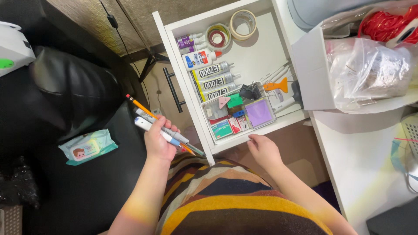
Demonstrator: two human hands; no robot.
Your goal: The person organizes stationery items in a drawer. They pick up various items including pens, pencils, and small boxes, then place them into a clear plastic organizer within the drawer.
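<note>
My left hand [159, 141] is closed around a bundle of pens and an orange pencil [150, 120], held to the left of an open white drawer [265, 52]. My right hand [263, 149] rests at the drawer's near edge with fingers loosely curled and nothing in it. Inside the drawer lie several glue tubes [212, 78], a white glue bottle [201, 58], two tape rolls [242, 24] and a clear tray [238, 114] holding small packets, a purple sticky pad and clips.
A black chair [74, 87] stands at the left with a pack of wet wipes [88, 147] on it. A white desk [361, 165] lies at the right, bearing a white box with plastic bags [370, 69] and red cord.
</note>
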